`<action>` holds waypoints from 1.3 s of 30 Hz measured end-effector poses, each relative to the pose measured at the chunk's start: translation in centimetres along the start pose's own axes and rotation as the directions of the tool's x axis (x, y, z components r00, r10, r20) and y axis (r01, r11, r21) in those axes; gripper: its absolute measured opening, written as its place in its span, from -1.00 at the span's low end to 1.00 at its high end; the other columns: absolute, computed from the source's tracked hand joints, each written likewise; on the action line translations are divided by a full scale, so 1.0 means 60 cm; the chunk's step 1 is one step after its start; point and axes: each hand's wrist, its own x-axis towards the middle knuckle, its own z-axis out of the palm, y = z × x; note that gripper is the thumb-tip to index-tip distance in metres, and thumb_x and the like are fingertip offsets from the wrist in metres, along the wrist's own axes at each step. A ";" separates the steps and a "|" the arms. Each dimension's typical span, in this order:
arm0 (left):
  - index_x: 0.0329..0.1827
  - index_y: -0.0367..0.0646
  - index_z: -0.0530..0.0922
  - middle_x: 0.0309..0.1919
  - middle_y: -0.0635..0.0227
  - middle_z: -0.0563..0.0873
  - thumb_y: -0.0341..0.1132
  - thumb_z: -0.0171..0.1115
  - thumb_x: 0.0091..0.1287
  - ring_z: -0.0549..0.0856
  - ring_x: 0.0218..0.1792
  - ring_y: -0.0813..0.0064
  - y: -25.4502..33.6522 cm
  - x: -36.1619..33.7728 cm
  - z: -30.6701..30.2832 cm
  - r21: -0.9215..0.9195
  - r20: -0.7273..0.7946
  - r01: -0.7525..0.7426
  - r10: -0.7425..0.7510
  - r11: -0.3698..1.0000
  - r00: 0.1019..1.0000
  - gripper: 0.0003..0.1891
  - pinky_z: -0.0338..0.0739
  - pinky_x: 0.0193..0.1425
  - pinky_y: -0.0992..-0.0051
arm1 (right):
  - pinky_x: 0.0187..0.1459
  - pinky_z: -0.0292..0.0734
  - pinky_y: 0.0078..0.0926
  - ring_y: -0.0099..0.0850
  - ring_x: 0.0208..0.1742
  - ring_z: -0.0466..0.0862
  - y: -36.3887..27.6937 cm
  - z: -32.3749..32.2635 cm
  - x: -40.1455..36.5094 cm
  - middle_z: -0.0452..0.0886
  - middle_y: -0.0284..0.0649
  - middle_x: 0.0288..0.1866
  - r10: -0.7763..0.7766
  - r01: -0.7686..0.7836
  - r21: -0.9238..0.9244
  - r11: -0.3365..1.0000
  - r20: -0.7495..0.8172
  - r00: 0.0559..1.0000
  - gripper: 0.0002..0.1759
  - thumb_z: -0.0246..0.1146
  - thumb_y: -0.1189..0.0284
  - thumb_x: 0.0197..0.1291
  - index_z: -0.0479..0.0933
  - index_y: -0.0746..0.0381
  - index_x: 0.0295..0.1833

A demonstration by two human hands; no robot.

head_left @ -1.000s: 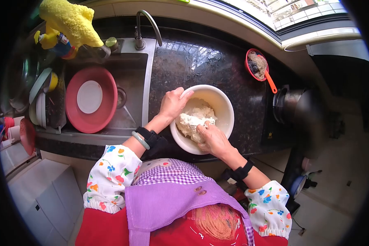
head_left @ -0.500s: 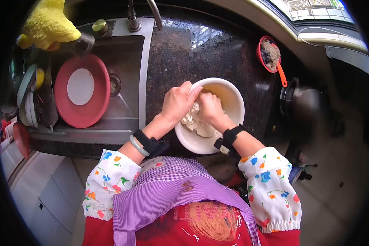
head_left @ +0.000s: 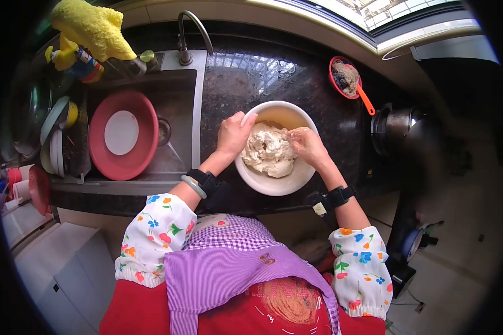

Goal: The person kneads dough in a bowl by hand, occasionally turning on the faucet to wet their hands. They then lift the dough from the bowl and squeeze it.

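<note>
A: Head view, pls, 12 o'clock = top. Where's the dough (head_left: 268,153) found?

B: It's heaped in the white bowl (head_left: 296,177), twd the 9 o'clock side. Bowl's set on the blk counter (head_left: 332,139).

A: L hand (head_left: 233,135)?

B: Clamped on the bowl rim at approx. 10 o'clock, thumb laid over the edge.

A: R hand (head_left: 308,146)?

B: Held over the bowl's 3 o'clock side, fingers bunched at the dough's edge; whether any is pinched can't be told. The 2 hands are set apart, dough btwn.

A: Wrists?

B: A blk band (head_left: 341,195) is worn on each, plus a pale bangle (head_left: 194,188) on the L.

A: Surroundings, from bowl?

B: Sink (head_left: 179,111) at 9 o'clock; pink basin (head_left: 142,151) stood in it, white disc (head_left: 122,132) laid inside. Faucet (head_left: 185,57) at 11, yellow cloth (head_left: 92,28) at 10. Btwn 1 & 2, a red bowl (head_left: 333,82) w/ orange handle (head_left: 367,103) pointed to its 5 o'clock; greyish contents can't be ID'd.
</note>
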 end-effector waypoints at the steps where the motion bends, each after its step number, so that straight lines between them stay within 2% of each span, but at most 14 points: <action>1: -0.59 -0.31 0.39 -0.72 0.06 0.43 -0.07 0.20 0.30 0.40 -0.70 0.37 0.001 0.001 -0.001 -0.004 -0.010 -0.005 0.005 1.000 1.000 -0.53 0.35 -0.53 0.34 | -0.01 0.50 -0.24 -0.08 -0.08 0.62 0.021 0.007 0.019 0.61 0.05 -0.10 0.034 -0.037 -0.049 0.998 -0.063 0.997 -0.72 0.23 0.42 0.02 0.58 0.32 -0.14; 3: -0.60 -0.31 0.40 -0.71 0.04 0.45 -0.06 0.19 0.30 0.45 -0.70 0.32 0.001 -0.001 -0.001 0.008 -0.002 -0.005 0.005 1.000 1.000 -0.53 0.36 -0.53 0.32 | 0.01 0.49 -0.27 -0.14 -0.08 0.64 0.007 0.023 0.049 0.65 0.01 -0.15 0.157 -0.175 -0.129 0.976 -0.142 0.977 -0.66 0.22 0.33 0.11 0.57 0.33 -0.06; 4: -0.59 -0.30 0.40 -0.69 0.02 0.48 -0.04 0.19 0.29 0.49 -0.68 0.19 0.000 -0.001 -0.001 0.017 -0.018 -0.019 0.020 1.000 1.000 -0.53 0.36 -0.53 0.29 | 0.02 0.49 -0.30 -0.15 -0.05 0.64 0.014 0.059 0.066 0.64 0.00 -0.10 0.052 -0.048 0.024 0.999 -0.245 0.968 -0.61 0.25 0.27 0.09 0.57 0.33 -0.05; 6: -0.59 -0.28 0.41 -0.66 -0.01 0.52 -0.03 0.18 0.29 0.55 -0.61 0.02 0.006 -0.003 -0.002 0.041 -0.028 -0.007 0.008 0.999 1.000 -0.53 0.38 -0.52 0.24 | 0.03 0.48 -0.33 -0.16 -0.03 0.63 0.001 0.086 0.105 0.64 0.00 -0.09 0.132 -0.123 0.077 0.989 -0.120 0.984 -0.50 0.31 0.22 0.00 0.55 0.33 0.00; 7: -0.50 -0.22 0.48 -0.53 -0.04 0.62 0.02 0.11 0.30 0.63 -0.40 -0.09 0.018 -0.001 -0.013 0.102 0.057 0.064 -0.070 0.993 0.996 -0.56 0.49 -0.35 0.08 | 0.03 0.48 -0.33 -0.16 -0.03 0.63 -0.005 0.080 0.108 0.64 0.00 -0.09 0.120 -0.112 0.069 0.991 -0.121 0.985 -0.50 0.31 0.22 0.00 0.55 0.33 0.00; 10: -0.50 -0.22 0.48 -0.53 -0.04 0.62 0.03 0.11 0.30 0.63 -0.40 -0.09 0.019 -0.003 -0.015 0.109 0.056 0.071 -0.077 0.991 0.995 -0.56 0.49 -0.35 0.08 | -0.05 0.46 -0.36 -0.18 -0.12 0.64 -0.040 0.058 0.071 0.63 0.00 -0.15 -0.014 0.016 -0.082 0.997 0.025 1.000 -0.53 0.34 0.22 -0.02 0.52 0.35 -0.09; 12: -0.50 -0.22 0.47 -0.53 -0.05 0.62 0.02 0.11 0.30 0.63 -0.39 -0.09 0.018 -0.002 -0.015 0.094 0.058 0.082 -0.088 0.992 0.994 -0.56 0.49 -0.35 0.09 | -0.08 0.50 -0.26 -0.10 -0.14 0.62 -0.073 0.038 0.023 0.62 -0.04 -0.26 -0.030 0.063 -0.205 0.977 0.161 0.987 -0.57 0.38 0.28 -0.20 0.50 0.27 -0.19; 14: -0.50 -0.22 0.47 -0.53 -0.05 0.62 0.01 0.12 0.29 0.63 -0.39 -0.10 0.016 -0.003 -0.015 0.075 0.076 0.086 -0.091 0.993 0.993 -0.57 0.49 -0.36 0.09 | -0.16 0.50 -0.17 -0.09 -0.17 0.59 -0.079 0.046 -0.027 0.58 -0.05 -0.32 -0.158 0.213 -0.366 0.906 0.174 0.972 -0.57 0.39 0.34 -0.25 0.42 0.23 -0.22; 17: -0.50 -0.23 0.46 -0.54 -0.05 0.62 0.00 0.13 0.29 0.63 -0.40 -0.10 0.014 -0.010 -0.013 0.026 0.082 0.096 -0.098 0.995 0.992 -0.58 0.49 -0.37 0.08 | -0.21 0.50 -0.13 -0.08 -0.16 0.60 -0.071 0.060 -0.061 0.57 -0.02 -0.31 -0.170 0.227 -0.467 0.855 0.162 0.972 -0.57 0.39 0.43 -0.26 0.40 0.20 -0.20; 20: -0.50 -0.22 0.46 -0.56 -0.05 0.60 -0.01 0.13 0.30 0.62 -0.43 -0.10 0.020 -0.014 -0.016 0.021 0.093 0.118 -0.120 0.993 0.988 -0.58 0.48 -0.39 0.09 | -0.30 0.51 -0.16 -0.07 -0.35 0.63 -0.050 0.089 -0.068 0.59 -0.05 -0.45 -0.226 0.267 -0.477 0.837 0.142 0.964 -0.75 0.25 0.52 -0.16 0.43 0.24 -0.27; 27: -0.51 -0.24 0.42 -0.64 -0.04 0.55 -0.10 0.16 0.31 0.60 -0.49 -0.10 0.018 -0.017 -0.014 -0.057 0.099 0.123 -0.117 0.991 0.988 -0.63 0.44 -0.48 0.14 | -0.33 0.52 -0.16 -0.07 -0.39 0.64 -0.028 0.119 0.013 0.59 -0.02 -0.48 -0.199 0.224 -0.479 0.849 0.102 0.975 -0.82 0.17 0.56 -0.13 0.48 0.26 -0.29; 33: -0.49 -0.26 0.40 -0.62 -0.05 0.54 -0.16 0.13 0.34 0.60 -0.48 -0.11 0.014 -0.017 0.001 -0.087 -0.006 0.103 -0.104 0.991 0.995 -0.65 0.42 -0.48 0.15 | -0.31 0.56 -0.15 -0.08 -0.37 0.65 -0.011 0.116 0.107 0.62 -0.04 -0.44 -0.224 0.124 -0.509 0.852 -0.141 0.964 -0.87 0.06 0.49 0.08 0.51 0.20 -0.29; 36: -0.50 -0.28 0.39 -0.61 -0.06 0.54 -0.17 0.13 0.35 0.59 -0.50 -0.10 0.010 -0.013 0.005 -0.113 -0.088 0.089 -0.099 0.990 0.991 -0.64 0.42 -0.47 0.18 | -0.19 0.56 -0.17 -0.08 -0.23 0.65 -0.024 0.101 0.145 0.63 0.01 -0.32 -0.081 -0.013 -0.528 0.849 -0.154 0.985 -0.79 0.12 0.50 0.05 0.53 0.25 -0.16; 39: -0.52 -0.29 0.38 -0.62 -0.06 0.53 -0.15 0.11 0.36 0.58 -0.53 -0.07 0.012 -0.019 0.002 -0.133 -0.104 0.072 -0.086 0.988 0.991 -0.61 0.41 -0.47 0.20 | -0.04 0.52 -0.31 -0.14 -0.06 0.62 -0.011 0.077 0.153 0.61 0.04 -0.16 -0.024 0.012 -0.354 0.935 -0.028 0.999 -0.62 0.21 0.57 -0.10 0.51 0.30 -0.05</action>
